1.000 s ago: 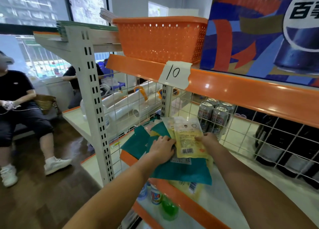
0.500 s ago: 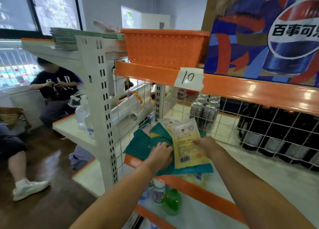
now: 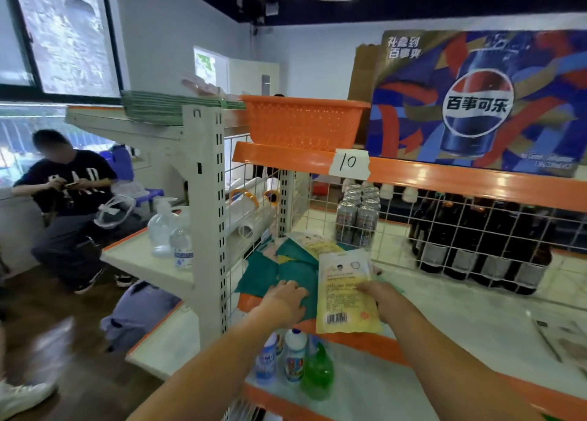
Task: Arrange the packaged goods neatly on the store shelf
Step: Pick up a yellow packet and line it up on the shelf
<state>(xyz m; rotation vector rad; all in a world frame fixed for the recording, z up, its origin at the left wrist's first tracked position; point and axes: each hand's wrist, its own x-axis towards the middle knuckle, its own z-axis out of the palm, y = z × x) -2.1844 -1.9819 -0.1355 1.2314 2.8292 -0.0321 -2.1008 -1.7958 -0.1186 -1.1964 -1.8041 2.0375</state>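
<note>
Packets in teal and yellow [image 3: 287, 261] lie overlapping at the left end of the middle shelf [image 3: 444, 306], so most are partly covered and their print is too small to read. One yellow packet [image 3: 346, 293] stands up off the pile, pinched at its right edge by the right hand [image 3: 378, 296]; that hand's fingers are mostly hidden behind it. The left hand [image 3: 287, 296] presses flat, fingers spread loosely, on a teal packet [image 3: 270, 273]. An orange basket [image 3: 301, 122] sits on the top shelf; its inside cannot be seen. Behind a wire grid [image 3: 397, 230] stand cans [image 3: 359, 217] and dark bottles [image 3: 476, 246]. Below, three bottles [image 3: 295, 360] show, cut by the forearm. A seated person [image 3: 70, 204] is blurred at left
</note>
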